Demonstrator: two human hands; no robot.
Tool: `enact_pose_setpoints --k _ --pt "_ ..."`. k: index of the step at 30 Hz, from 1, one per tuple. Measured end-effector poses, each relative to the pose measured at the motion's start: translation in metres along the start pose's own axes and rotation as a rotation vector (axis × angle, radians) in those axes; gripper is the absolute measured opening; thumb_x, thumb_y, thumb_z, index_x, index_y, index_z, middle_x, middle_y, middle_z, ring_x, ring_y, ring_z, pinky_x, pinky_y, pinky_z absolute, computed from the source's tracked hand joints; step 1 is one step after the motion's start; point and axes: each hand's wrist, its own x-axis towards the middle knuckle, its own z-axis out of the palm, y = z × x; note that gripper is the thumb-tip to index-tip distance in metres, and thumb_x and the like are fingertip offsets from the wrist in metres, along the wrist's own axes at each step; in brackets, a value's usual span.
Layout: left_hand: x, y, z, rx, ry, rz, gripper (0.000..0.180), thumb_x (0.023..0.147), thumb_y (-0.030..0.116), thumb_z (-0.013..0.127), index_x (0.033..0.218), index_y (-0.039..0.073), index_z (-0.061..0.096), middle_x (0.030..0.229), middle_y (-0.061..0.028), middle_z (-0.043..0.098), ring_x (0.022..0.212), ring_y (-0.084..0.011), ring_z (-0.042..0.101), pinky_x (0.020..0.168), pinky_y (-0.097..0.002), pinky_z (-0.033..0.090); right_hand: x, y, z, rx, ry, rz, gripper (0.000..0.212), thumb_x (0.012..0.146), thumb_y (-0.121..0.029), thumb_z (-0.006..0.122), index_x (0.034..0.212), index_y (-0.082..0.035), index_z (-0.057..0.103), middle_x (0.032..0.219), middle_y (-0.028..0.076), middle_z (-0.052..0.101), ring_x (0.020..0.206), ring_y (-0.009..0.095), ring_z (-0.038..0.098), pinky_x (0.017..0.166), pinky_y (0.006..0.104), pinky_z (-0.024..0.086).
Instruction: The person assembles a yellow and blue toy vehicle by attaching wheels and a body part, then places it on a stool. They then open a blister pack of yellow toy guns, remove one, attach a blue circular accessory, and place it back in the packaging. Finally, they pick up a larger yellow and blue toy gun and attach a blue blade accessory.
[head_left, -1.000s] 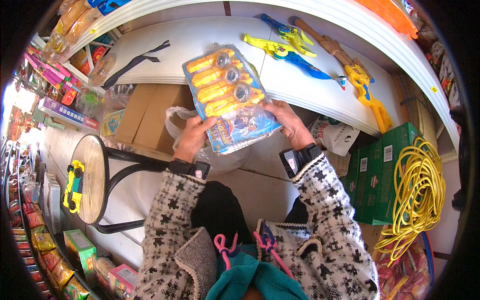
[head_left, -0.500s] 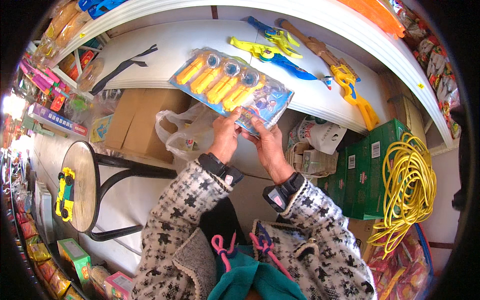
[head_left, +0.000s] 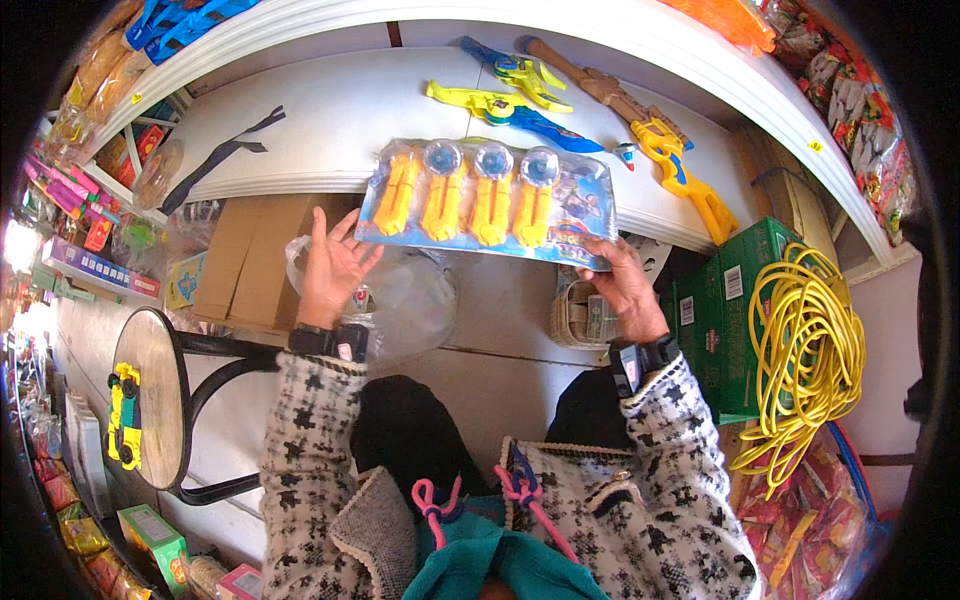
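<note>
Toy pk [head_left: 487, 205] w/ 4 yellow pcs [head_left: 440, 208] is at 12 o'clock. Your R hand [head_left: 626, 284] pinches its 4 o'clock corner; your L hand [head_left: 333, 266] is released, fingers spread, near its 8 o'clock corner (can't tell if touching). Toy car [head_left: 125, 415] on stool [head_left: 163, 400], 8 o'clock.

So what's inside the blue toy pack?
Four yellow toys and three round pieces show through the front of the blue toy pack. Whatever lies directly beneath them is covered; can't tell.

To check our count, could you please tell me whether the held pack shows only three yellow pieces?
No, four yellow pieces show side by side in the pack.
</note>
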Motion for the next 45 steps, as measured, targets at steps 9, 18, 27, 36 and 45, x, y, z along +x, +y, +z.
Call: enact_pose_setpoints --k 9,18,27,36,45 --pt "-0.032 0.003 -0.028 0.225 -0.179 0.159 0.033 0.094 0.009 0.053 0.125 -0.001 0.054 0.123 -0.0118 0.062 0.111 -0.0221 0.060 0.098 -0.0375 0.047 0.000 -0.049 0.005 -0.283 -0.258 0.101 0.047 0.079 -0.011 0.071 0.120 0.000 0.051 0.090 0.006 0.066 0.065 0.012 0.063 0.050 0.0219 0.051" --pt "-0.100 -0.021 -0.025 -0.061 -0.112 0.416 0.042 0.093 0.003 0.053 0.134 -0.002 0.044 0.129 -0.0127 0.057 0.116 -0.0220 0.057 0.100 -0.0385 0.047 0.162 -0.052 0.103 -0.422 -0.383 0.113 0.027 0.084 -0.011 0.070 0.109 -0.001 0.064 0.094 0.005 0.065 0.070 0.009 0.060 0.052 0.0183 0.051" --pt "-0.101 -0.048 0.004 -0.101 0.016 0.340 0.041 0.091 -0.002 0.054 0.132 0.002 0.046 0.128 -0.0116 0.056 0.117 -0.0256 0.057 0.099 -0.0440 0.049 0.239 -0.001 0.162 -0.559 0.062 -0.104 0.024 0.071 -0.009 0.084 0.087 0.000 0.069 0.080 0.009 0.069 0.058 0.017 0.063 0.048 0.0280 0.055" --pt "-0.084 -0.074 0.024 -0.173 -0.049 0.324 0.040 0.091 -0.002 0.055 0.129 0.008 0.049 0.121 -0.0056 0.059 0.115 -0.0228 0.057 0.101 -0.0440 0.047 0.251 0.002 0.177 -1.272 0.071 -0.590 0.024 0.072 -0.016 0.078 0.078 0.005 0.068 0.068 0.007 0.065 0.061 0.018 0.061 0.060 0.0303 0.049" --pt "-0.048 -0.106 0.055 -0.230 -0.078 0.340 0.038 0.092 0.000 0.056 0.129 0.005 0.049 0.125 -0.0061 0.057 0.116 -0.0210 0.056 0.101 -0.0442 0.046 0.207 -0.017 0.148 -1.107 -0.056 -0.659 0.045 0.073 -0.031 0.076 0.097 0.006 0.067 0.094 0.024 0.068 0.090 0.033 0.068 0.078 0.0363 0.051"
